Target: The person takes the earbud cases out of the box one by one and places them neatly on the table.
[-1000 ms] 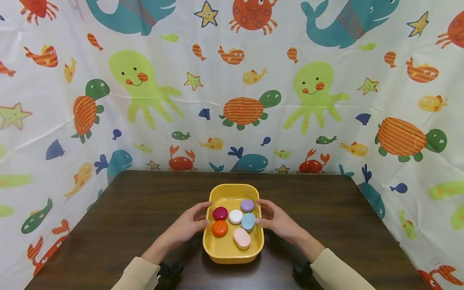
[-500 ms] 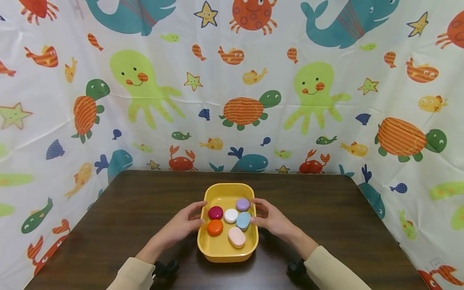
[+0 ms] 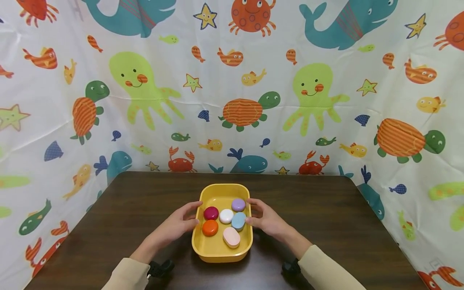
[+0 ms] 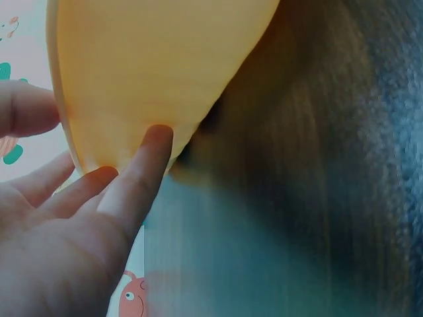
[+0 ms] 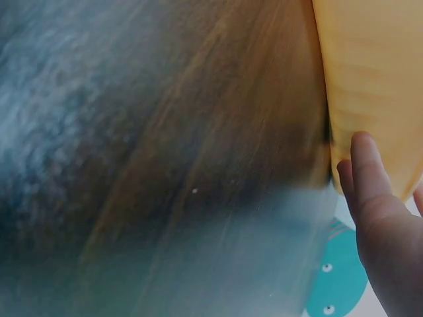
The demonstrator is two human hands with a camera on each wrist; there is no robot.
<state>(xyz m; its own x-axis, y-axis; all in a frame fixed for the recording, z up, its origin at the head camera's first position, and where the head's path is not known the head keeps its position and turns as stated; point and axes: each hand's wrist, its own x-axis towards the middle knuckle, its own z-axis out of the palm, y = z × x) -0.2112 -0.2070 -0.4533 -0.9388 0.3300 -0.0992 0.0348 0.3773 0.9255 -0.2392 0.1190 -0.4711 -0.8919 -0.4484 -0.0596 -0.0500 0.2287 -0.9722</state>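
A yellow plastic tray (image 3: 222,253) with rounded corners stands at the middle of the table in the head view. At its left side, my left hand (image 3: 177,223) grips the wall; the left wrist view shows fingers (image 4: 142,172) along the outer face and the thumb at the rim. My right hand (image 3: 267,220) holds the opposite side, its fingers (image 5: 369,165) against the outer wall. Smooth rounded pieces lie inside: crimson (image 3: 211,213), orange (image 3: 210,228), white (image 3: 226,216), purple (image 3: 238,205), light blue (image 3: 238,221) and an oval pale pink one (image 3: 231,237).
The dark wood table (image 3: 308,201) extends to both sides of the tray. Behind it hangs a white curtain (image 3: 214,24) printed with sea animals. Black straps (image 3: 160,268) sit at the wrists, below beige sleeves (image 3: 127,276).
Both hands have shifted to the left, and the tray has moved left between them. The pieces keep their arrangement inside it.
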